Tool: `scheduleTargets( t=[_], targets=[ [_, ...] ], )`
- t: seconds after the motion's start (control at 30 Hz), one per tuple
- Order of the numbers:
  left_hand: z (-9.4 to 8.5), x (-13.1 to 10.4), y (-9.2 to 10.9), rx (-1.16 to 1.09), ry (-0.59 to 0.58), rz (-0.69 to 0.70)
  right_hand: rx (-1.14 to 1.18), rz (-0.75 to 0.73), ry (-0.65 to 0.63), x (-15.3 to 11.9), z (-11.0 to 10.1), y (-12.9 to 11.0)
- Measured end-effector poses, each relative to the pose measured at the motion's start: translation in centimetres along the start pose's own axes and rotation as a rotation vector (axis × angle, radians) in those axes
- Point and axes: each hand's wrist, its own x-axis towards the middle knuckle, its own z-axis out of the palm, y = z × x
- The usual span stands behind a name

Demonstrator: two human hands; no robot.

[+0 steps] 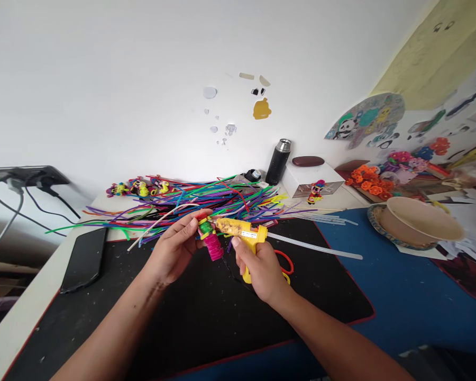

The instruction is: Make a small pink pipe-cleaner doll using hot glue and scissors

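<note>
My right hand [262, 267] is wrapped round the handle of a yellow hot glue gun [238, 227]. A long translucent glue stick [317, 246] sticks out of its back end. My left hand [178, 246] holds a small pipe-cleaner figure [213, 246], with a magenta lower part, a green middle and some yellow and red at the top. The gun's nozzle is at the figure's upper part; whether it touches I cannot tell. Behind both hands lies a heap of many-coloured pipe cleaners [206, 198].
A phone [83, 259] lies on the black mat [182, 328]. Red-and-yellow-handled scissors [285, 262] are partly hidden behind my right hand. Farther back stand a black flask [278, 161], a white box [313, 177] and finished-looking figures [140, 187]. A beige bowl [416, 222] sits at right.
</note>
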Motion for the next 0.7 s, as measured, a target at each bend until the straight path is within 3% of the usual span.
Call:
scheduleTargets(
  t=[0.7],
  targets=[
    [-0.23,0.3,-0.13,-0.033,-0.003,-0.012,0.227,-0.022,-0.049,0.17,-0.44,0.75]
  ],
)
